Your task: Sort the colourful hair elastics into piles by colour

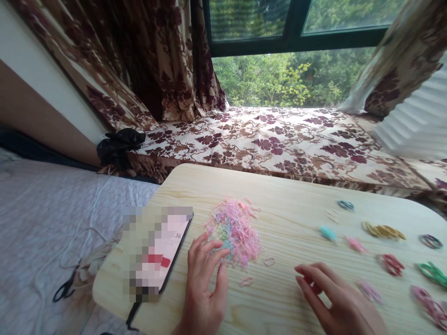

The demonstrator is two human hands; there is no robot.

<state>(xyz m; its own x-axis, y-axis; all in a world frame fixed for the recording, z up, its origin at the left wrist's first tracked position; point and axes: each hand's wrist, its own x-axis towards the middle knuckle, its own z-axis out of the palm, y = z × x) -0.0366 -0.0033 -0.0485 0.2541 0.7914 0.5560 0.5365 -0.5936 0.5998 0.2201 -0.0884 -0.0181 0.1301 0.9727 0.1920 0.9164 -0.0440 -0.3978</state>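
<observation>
A pile of small elastic hair bands (240, 228), mostly pink and lilac with some pale green and blue, lies on the wooden table. My left hand (207, 279) rests at its near left edge, fingers stretched and apart, the fingertips touching the bands. Two loose pink bands, one a pink loop (246, 282), lie right of that hand. My right hand (331, 293) hovers over the table between the pile and the sorted groups. Its thumb and forefinger tips are bent toward each other with a small gap, and I see nothing between them. A lilac bunch (370, 291) is just beyond its knuckles.
On the right lie separate groups of bands: turquoise (328, 233), yellow (384, 231), red (393, 264), green (433, 273) and others. A phone (171, 246) with a cable lies at the left of the table (279, 195). Behind is a cushioned window seat (268, 139).
</observation>
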